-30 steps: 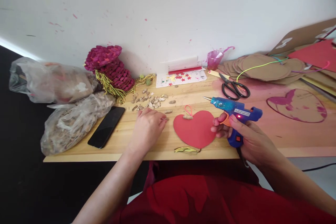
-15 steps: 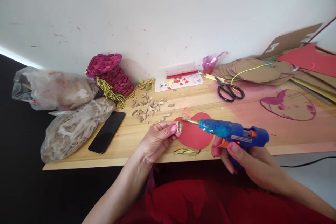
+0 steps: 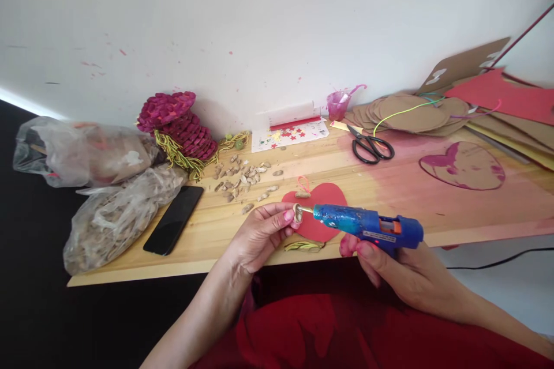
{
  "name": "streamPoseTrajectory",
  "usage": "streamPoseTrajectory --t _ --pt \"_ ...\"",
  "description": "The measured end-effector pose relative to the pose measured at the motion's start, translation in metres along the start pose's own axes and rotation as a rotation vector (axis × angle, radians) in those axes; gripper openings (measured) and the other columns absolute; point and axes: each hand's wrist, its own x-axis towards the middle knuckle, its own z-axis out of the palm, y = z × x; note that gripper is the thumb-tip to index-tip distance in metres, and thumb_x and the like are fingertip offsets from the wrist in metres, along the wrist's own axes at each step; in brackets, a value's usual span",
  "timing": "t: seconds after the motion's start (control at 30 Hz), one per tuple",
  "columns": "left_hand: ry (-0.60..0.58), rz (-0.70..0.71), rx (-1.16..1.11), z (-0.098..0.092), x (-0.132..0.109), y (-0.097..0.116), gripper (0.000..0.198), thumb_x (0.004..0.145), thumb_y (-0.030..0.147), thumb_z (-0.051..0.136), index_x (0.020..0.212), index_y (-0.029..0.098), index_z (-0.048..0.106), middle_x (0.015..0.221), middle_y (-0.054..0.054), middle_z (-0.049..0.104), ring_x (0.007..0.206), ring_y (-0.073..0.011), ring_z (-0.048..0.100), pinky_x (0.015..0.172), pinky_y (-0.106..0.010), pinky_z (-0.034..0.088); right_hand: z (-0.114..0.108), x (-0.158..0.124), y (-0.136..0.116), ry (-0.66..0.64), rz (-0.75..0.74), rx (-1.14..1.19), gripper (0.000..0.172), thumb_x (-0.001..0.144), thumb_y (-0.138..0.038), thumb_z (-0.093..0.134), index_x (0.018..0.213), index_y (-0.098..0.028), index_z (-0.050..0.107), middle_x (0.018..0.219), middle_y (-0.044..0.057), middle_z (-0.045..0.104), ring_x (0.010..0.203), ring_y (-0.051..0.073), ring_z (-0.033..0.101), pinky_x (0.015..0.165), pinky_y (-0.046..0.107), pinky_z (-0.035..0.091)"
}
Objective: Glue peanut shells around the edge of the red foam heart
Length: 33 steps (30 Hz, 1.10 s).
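Note:
Between thumb and fingers, my left hand (image 3: 259,233) pinches a peanut shell half (image 3: 297,216), its hollow side turned toward the glue gun. My right hand (image 3: 393,268) grips the blue glue gun (image 3: 367,225) by its handle, and the metal nozzle meets or nearly meets the shell's hollow. Below and behind them lies a red heart (image 3: 329,202) with an orange loop at its top and one peanut shell (image 3: 303,194) near that loop. Yellow-green strings (image 3: 304,247) lie at the heart's lower tip, by the table's front edge.
Loose peanut shells (image 3: 242,176) are scattered left of the heart. A phone (image 3: 173,220), plastic bags (image 3: 121,213) and a magenta shell-covered piece (image 3: 182,127) stand further left. Black scissors (image 3: 372,147), a stained cup (image 3: 339,105), cardboard shapes (image 3: 415,115) and a cardboard heart (image 3: 463,166) lie right.
The glue gun has moved left and slightly down, bringing its nozzle to the shell's hollow. The peanut shell on the red heart now shows. The whole view has shifted slightly.

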Motion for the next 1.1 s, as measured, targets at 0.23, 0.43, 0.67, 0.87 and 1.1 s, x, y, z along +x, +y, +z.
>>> streamPoseTrajectory --t 0.23,0.43,0.67,0.87,1.1 --pt "0.003 0.002 -0.005 -0.0005 -0.0004 -0.0012 0.028 0.066 0.028 0.093 0.084 0.011 0.079 0.071 -0.003 0.069 0.065 -0.0081 0.06 0.063 -0.018 0.048 0.0001 -0.0011 0.0042 0.005 -0.034 -0.062 0.029 0.099 -0.041 0.05 0.076 -0.024 0.056 0.057 -0.002 0.056 0.055 0.016 0.054 0.053 0.029 0.045" --pt "-0.004 0.002 -0.014 -0.0004 -0.0019 -0.0009 0.029 0.065 0.028 0.094 0.083 0.011 0.079 0.07 -0.003 0.069 0.065 -0.0073 0.06 0.063 -0.017 0.048 0.0011 -0.0005 0.0014 0.014 -0.02 -0.066 0.03 0.099 -0.044 0.05 0.078 -0.024 0.057 0.058 -0.002 0.057 0.054 0.017 0.055 0.051 0.029 0.046" --pt "0.003 0.0 -0.018 -0.0018 -0.0026 -0.0023 0.03 0.064 0.028 0.094 0.084 0.011 0.079 0.071 -0.003 0.07 0.065 -0.0077 0.061 0.062 -0.018 0.049 0.0045 -0.0011 -0.0003 0.014 0.023 -0.047 0.036 0.099 -0.049 0.05 0.072 -0.026 0.058 0.056 0.0 0.058 0.056 0.018 0.059 0.047 0.028 0.046" --pt "-0.007 -0.001 -0.015 -0.0036 -0.0022 -0.0019 0.029 0.065 0.028 0.094 0.084 0.012 0.079 0.071 -0.003 0.07 0.065 -0.0078 0.061 0.062 -0.018 0.047 0.0043 -0.0008 0.0029 0.022 0.076 -0.029 0.043 0.097 -0.054 0.049 0.066 -0.026 0.057 0.052 0.003 0.057 0.061 0.021 0.063 0.041 0.027 0.041" --pt "-0.023 -0.007 -0.01 -0.0045 -0.0024 -0.0016 0.03 0.066 0.029 0.093 0.086 0.012 0.079 0.072 -0.003 0.07 0.065 -0.0066 0.062 0.063 -0.016 0.049 0.0022 -0.0019 0.0049 0.014 0.081 -0.042 0.043 0.099 -0.052 0.048 0.065 -0.026 0.056 0.052 0.001 0.056 0.051 0.017 0.057 0.042 0.028 0.042"
